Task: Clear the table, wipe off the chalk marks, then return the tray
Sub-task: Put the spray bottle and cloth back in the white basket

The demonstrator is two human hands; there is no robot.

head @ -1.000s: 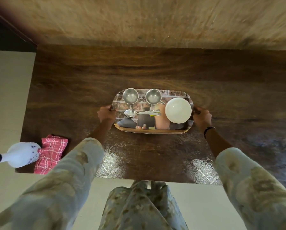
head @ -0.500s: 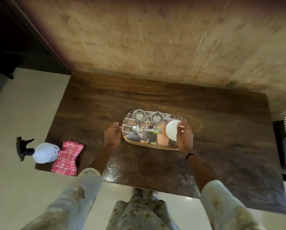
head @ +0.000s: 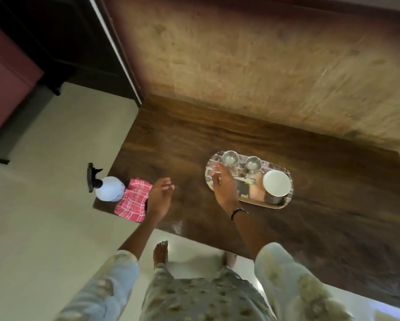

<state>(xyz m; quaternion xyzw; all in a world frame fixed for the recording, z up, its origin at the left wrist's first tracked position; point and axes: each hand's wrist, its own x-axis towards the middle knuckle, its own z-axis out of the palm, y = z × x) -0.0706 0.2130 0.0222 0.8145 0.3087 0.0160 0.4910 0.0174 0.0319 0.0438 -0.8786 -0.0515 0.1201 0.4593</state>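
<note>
Head view. We list one tray [head: 278, 205], oval and rigid, at mid-table [head: 310, 228] toward the right. It carries two steel cups [head: 230, 157] along its far edge, a white bowl [head: 276, 186] at its right end and what looks like a spoon [head: 247, 180], partly hidden. We judge it stiff but loose-laden, so the contents may slide; take both short ends and keep it level. Our right hand [head: 224, 185] hovers loosely spread over the tray's left end, holding nothing. Our left hand [head: 158, 198], relaxed and empty, hangs beside the red checked cloth [head: 131, 200] and spray bottle [head: 108, 188] at the table's left edge.

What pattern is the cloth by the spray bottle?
Pink-red and white check on the cloth, seen in the head view.
</note>
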